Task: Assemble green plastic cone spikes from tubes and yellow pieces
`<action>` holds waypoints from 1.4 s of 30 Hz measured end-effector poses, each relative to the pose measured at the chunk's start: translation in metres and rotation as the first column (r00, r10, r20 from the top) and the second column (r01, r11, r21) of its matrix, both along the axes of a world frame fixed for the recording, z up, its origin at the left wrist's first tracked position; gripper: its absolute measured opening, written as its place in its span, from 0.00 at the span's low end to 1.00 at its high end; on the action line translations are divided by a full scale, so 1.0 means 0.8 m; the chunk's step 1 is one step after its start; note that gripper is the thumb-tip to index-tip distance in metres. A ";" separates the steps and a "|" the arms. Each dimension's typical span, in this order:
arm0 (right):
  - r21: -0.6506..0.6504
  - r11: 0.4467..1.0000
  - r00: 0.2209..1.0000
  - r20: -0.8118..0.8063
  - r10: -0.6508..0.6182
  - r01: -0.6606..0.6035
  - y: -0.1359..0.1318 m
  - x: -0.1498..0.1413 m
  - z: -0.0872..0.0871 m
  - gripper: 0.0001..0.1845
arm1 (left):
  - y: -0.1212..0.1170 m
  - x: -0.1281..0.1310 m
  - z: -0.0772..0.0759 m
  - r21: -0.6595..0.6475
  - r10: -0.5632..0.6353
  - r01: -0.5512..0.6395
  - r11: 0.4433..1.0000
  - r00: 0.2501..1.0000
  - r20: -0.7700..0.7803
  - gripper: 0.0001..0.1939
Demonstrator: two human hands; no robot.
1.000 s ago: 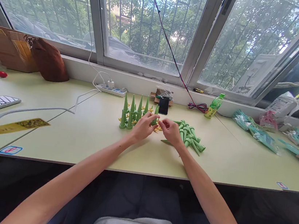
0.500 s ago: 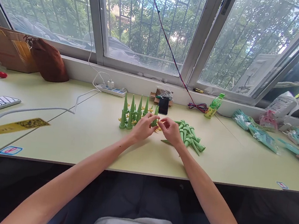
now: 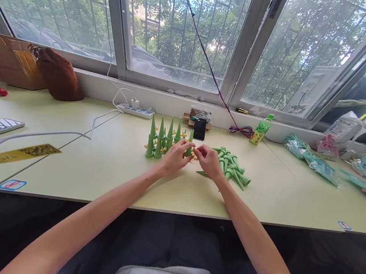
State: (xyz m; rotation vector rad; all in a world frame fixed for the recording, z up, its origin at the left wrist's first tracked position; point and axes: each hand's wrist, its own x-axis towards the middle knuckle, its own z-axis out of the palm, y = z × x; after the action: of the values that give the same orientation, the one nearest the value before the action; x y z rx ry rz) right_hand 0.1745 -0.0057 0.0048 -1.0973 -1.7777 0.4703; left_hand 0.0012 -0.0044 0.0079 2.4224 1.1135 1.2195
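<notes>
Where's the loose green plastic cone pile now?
In the head view, the green pile lies on the pale yellow tabletop, mostly right of the right hand.

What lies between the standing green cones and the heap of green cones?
In the head view, a few small yellow pieces lie between the standing cones and the heap, with the left hand and right hand close by.

Room lies between the forearms (image 3: 117, 200) over the tabletop (image 3: 182, 193) — beyond, upright cones (image 3: 170, 135) block left, piled cones (image 3: 228, 172) right.
</notes>
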 end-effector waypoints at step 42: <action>0.012 1.000 0.999 0.047 -0.007 0.006 -0.004 -0.001 0.006 0.21 | 0.004 0.002 0.002 -0.010 -0.022 0.023 1.000 0.999 0.049 0.10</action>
State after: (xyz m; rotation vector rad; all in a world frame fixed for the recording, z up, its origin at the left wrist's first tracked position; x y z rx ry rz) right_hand 0.1739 -0.0086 0.0093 -1.1141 -1.8153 0.4327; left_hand 0.0027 -0.0014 0.0092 2.3778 1.0733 1.2548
